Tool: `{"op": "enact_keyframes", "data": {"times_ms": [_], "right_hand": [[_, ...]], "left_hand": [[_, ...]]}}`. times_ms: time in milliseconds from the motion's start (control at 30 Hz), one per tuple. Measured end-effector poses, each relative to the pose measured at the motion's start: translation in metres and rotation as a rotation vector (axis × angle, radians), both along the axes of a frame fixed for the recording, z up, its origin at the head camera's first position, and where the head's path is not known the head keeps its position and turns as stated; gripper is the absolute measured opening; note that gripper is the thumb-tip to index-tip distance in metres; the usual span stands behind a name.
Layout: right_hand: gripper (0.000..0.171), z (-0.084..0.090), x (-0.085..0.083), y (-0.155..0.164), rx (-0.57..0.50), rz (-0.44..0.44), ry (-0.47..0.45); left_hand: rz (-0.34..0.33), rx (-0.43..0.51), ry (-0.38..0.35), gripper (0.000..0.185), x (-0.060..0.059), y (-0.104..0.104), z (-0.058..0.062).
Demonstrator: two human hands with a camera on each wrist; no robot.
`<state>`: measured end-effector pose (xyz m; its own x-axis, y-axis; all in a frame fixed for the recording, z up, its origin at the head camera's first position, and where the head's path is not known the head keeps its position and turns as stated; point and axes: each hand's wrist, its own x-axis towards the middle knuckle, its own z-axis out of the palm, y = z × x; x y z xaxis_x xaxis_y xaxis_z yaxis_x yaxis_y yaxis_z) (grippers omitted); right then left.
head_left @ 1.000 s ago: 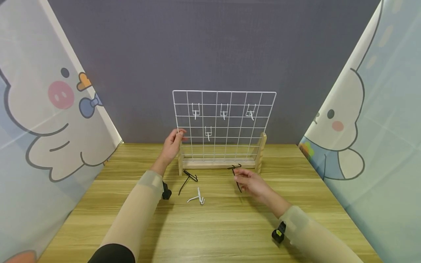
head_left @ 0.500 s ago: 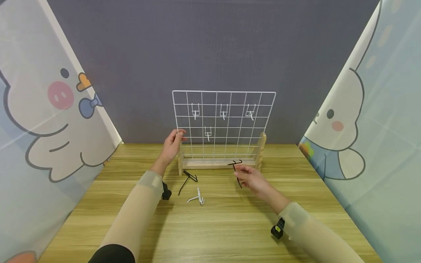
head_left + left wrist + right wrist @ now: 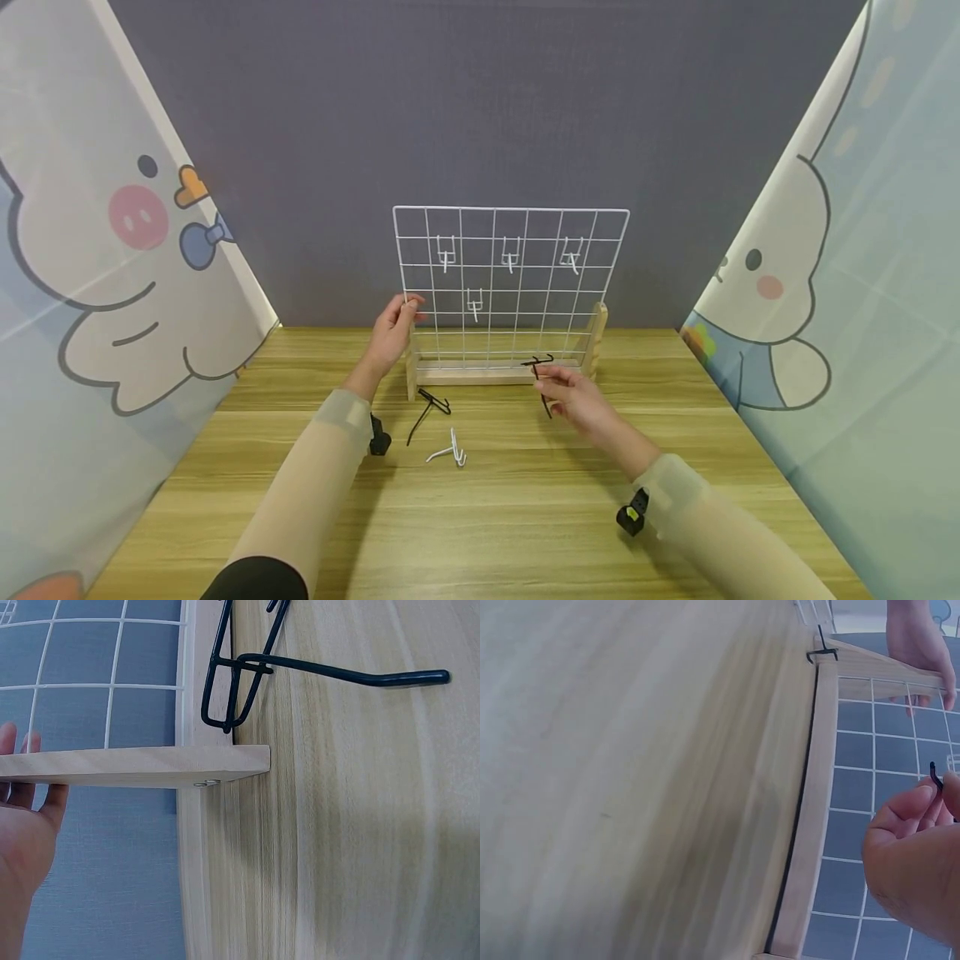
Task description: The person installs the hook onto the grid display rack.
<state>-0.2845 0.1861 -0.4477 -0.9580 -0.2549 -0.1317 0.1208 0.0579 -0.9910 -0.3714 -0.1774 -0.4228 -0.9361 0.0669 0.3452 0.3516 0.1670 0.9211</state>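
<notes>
White wire grid panel (image 3: 510, 283), upright in a wooden stand (image 3: 498, 373) at the back of the desk (image 3: 480, 517); four white hooks already hang on it. Left hand (image 3: 392, 333): at the grid's left edge, fingers (image 3: 410, 307) curled round the wire above the stand's left post, position unchanged over the last second, so the panel remains steadied. On the desk in front of the left post: one loose black hook (image 3: 429, 408) and, just right of it, one loose white hook (image 3: 450, 452), both untouched. Right hand (image 3: 577, 404): pinches a second black hook (image 3: 540, 379) between thumb and fingers; over the last second it has risen off the desk and moved forward, the hook's bent end now level with the stand's base rail near the right post, just short of the wires. Judged reading: the carried hook is on approach to the grid, not yet hung, with two hooks left lying
</notes>
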Motion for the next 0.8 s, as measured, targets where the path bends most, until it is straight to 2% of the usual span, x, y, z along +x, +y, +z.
{"op": "enact_keyframes", "data": {"times_ms": [267, 600, 800], "right_hand": [[0.042, 0.014, -0.007, -0.003, -0.011, -0.057, 0.013], [0.037, 0.031, -0.018, -0.007, -0.031, -0.082, 0.058], [0.036, 0.041, -0.025, -0.01, -0.035, -0.09, 0.091]], "left_hand": [[0.0, 0.02, 0.02, 0.042, -0.002, 0.001, 0.0], [0.004, 0.018, -0.011, 0.04, -0.001, 0.002, 0.0], [0.008, 0.005, 0.003, 0.042, 0.0, 0.002, 0.0]]}}
